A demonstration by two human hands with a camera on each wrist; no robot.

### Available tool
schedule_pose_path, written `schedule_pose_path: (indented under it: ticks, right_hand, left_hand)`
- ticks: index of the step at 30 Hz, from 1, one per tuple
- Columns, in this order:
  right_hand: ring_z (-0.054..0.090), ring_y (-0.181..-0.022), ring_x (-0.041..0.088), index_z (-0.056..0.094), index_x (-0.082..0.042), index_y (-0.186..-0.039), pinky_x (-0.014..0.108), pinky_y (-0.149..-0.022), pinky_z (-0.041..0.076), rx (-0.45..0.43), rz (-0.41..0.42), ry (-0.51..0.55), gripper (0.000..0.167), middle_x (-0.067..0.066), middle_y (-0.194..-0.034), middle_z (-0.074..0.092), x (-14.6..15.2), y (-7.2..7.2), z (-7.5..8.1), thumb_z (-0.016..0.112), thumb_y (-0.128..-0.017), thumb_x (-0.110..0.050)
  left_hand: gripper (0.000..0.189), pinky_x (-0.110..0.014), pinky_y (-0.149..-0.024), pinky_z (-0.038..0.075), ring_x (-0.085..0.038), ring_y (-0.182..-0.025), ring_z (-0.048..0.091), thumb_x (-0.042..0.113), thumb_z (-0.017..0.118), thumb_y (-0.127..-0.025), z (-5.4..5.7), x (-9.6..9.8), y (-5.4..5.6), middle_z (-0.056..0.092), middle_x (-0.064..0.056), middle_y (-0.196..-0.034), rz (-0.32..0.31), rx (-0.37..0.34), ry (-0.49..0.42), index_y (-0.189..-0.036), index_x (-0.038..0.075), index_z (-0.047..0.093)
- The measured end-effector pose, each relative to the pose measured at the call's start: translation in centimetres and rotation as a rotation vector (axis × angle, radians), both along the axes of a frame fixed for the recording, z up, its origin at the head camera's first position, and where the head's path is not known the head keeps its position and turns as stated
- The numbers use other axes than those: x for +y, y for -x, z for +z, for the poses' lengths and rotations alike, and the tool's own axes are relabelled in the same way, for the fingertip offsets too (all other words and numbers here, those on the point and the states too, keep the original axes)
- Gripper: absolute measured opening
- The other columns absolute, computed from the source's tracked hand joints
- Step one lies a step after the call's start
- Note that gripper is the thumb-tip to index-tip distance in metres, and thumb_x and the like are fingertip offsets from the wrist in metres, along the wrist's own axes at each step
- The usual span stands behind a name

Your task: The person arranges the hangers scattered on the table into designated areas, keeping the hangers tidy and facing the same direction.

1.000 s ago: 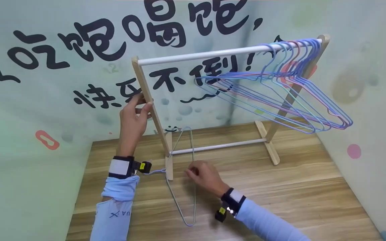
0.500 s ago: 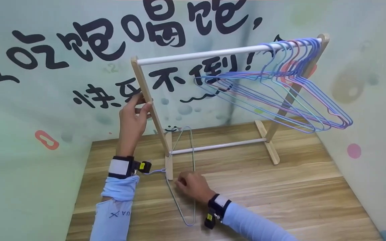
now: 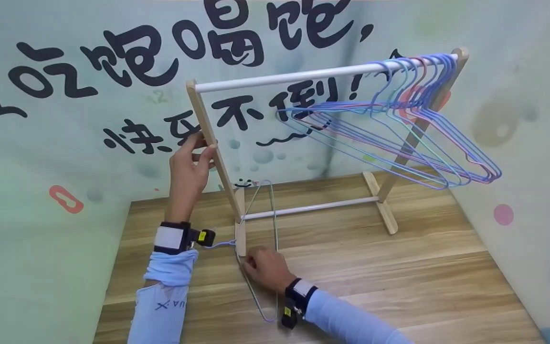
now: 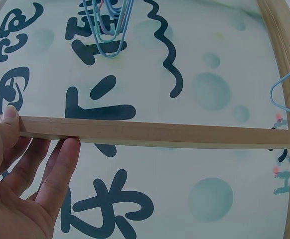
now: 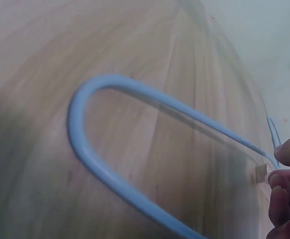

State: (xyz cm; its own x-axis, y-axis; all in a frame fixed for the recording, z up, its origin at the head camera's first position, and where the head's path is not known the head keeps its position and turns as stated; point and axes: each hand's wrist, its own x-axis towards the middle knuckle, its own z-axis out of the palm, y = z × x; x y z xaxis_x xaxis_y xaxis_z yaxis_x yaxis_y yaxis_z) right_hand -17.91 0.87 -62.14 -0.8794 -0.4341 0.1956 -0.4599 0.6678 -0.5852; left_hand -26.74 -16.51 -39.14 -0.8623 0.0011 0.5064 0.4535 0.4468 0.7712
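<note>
My left hand [image 3: 191,169] holds the left wooden upright [image 3: 215,148] of a small clothes rack. In the left wrist view its thumb lies on one side of the wood [image 4: 160,132] and the fingers on the other. A thin blue-green wire clothes hanger [image 3: 254,298] lies at the foot of that upright, reaching over the wooden foot, its hook [image 3: 222,244] pointing left. My right hand [image 3: 269,270] is low over the hanger, thumb and fingers pinching its left wire. The rounded end of the hanger [image 5: 80,124] shows large in the right wrist view.
Several blue, green and pink hangers [image 3: 408,107] hang bunched at the right end of the white top rail [image 3: 280,80]. A white lower bar [image 3: 322,207] joins the rack's feet. Walls with dark lettering [image 3: 237,114] stand close behind the wooden floor [image 3: 375,286].
My right hand has moved left and down from over the hanger's middle to its left wire, which it now pinches. The left hand stays on the upright.
</note>
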Motion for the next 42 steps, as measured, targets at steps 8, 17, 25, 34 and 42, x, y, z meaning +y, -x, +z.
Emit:
schedule_pose_path:
  ticks: [8, 17, 25, 34, 42]
  right_hand:
    - [0.046, -0.054, 0.005, 0.065, -0.016, -0.08, 0.021, -0.046, 0.039, -0.032, -0.003, -0.056, 0.023, -0.011, -0.066, 0.05, -1.2, -0.2, -0.4, 0.071, -0.097, -0.031]
    - [0.045, -0.048, 0.007, 0.059, -0.018, -0.074, 0.023, -0.042, 0.038, -0.085, -0.012, -0.07, 0.031, -0.01, -0.059, 0.048, -2.2, 0.0, -0.5, 0.067, -0.098, -0.034]
    - [0.045, -0.049, 0.008, 0.059, -0.017, -0.073, 0.024, -0.042, 0.037, -0.068, -0.016, -0.102, 0.031, -0.009, -0.059, 0.047, -2.4, 0.4, -0.4, 0.067, -0.099, -0.032]
    - [0.044, -0.05, 0.008, 0.059, -0.016, -0.071, 0.024, -0.04, 0.035, 0.049, -0.009, -0.135, 0.032, -0.008, -0.06, 0.046, -2.6, 0.5, -0.8, 0.065, -0.1, -0.027]
    - [0.044, -0.051, 0.008, 0.064, -0.015, -0.076, 0.023, -0.041, 0.037, 0.068, -0.015, -0.178, 0.028, -0.007, -0.062, 0.048, -2.5, 0.5, -0.8, 0.063, -0.101, -0.027]
  left_hand:
    - [0.043, -0.032, -0.079, 0.061, -0.022, -0.092, 0.069, 0.024, 0.062, -0.103, 0.0, 0.0, -0.1, 0.065, -0.013, -0.118, 0.011, -0.004, 0.012, -0.139, 0.002, 0.057]
    - [0.042, -0.03, -0.08, 0.06, -0.022, -0.093, 0.069, 0.023, 0.063, -0.102, 0.0, 0.0, -0.1, 0.065, -0.012, -0.119, 0.013, -0.011, 0.009, -0.139, 0.003, 0.057]
    - [0.043, -0.03, -0.081, 0.06, -0.023, -0.095, 0.068, 0.023, 0.063, -0.102, 0.1, 0.0, -0.1, 0.065, -0.012, -0.121, 0.018, -0.013, 0.021, -0.14, 0.003, 0.057]
    - [0.046, -0.029, -0.08, 0.06, -0.022, -0.093, 0.069, 0.026, 0.062, -0.103, 0.1, 0.0, -0.1, 0.065, -0.013, -0.12, 0.007, -0.012, 0.001, -0.142, 0.003, 0.055]
    - [0.047, -0.029, -0.08, 0.06, -0.021, -0.094, 0.068, 0.027, 0.062, -0.103, 0.1, 0.0, -0.1, 0.065, -0.012, -0.12, 0.012, -0.022, 0.001, -0.143, 0.004, 0.055]
